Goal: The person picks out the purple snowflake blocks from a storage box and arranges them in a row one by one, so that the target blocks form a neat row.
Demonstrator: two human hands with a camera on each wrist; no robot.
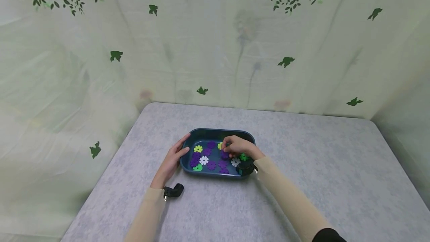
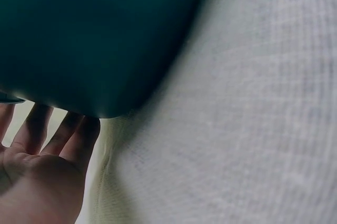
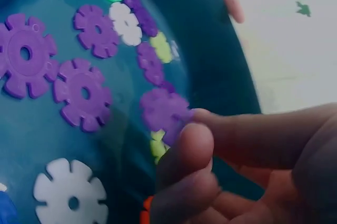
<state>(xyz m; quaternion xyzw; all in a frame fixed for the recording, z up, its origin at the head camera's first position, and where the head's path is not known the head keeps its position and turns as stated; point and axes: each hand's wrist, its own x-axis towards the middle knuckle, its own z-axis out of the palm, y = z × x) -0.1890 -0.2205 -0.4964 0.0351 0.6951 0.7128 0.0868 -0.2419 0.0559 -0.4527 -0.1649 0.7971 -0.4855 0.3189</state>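
Observation:
A dark blue tray [image 1: 215, 174] holds flat, notched plastic discs in purple, white, green and yellow. My left hand [image 1: 170, 161] grips the tray's left side, thumb over the rim and the other fingers along the outer wall. In the left wrist view those fingers [image 2: 79, 139] extend against the wall. Over the tray's right half, my right hand [image 1: 240, 146] pinches a purple notched disc [image 3: 163, 109] between thumb and fingertips. Beneath it, a yellow disc [image 3: 158, 147] partly shows. Other purple discs [image 3: 82, 95] and a white disc [image 3: 71, 195] lie flat on the tray bottom.
The tray stands on a grey mottled table [image 1: 319, 167]. A pale curtain [image 1: 215, 47] with leaf prints hangs behind the table's far edge. Black wrist cameras [image 1: 174, 190] are strapped on both arms; the right one overlaps the tray's near right corner in the head view.

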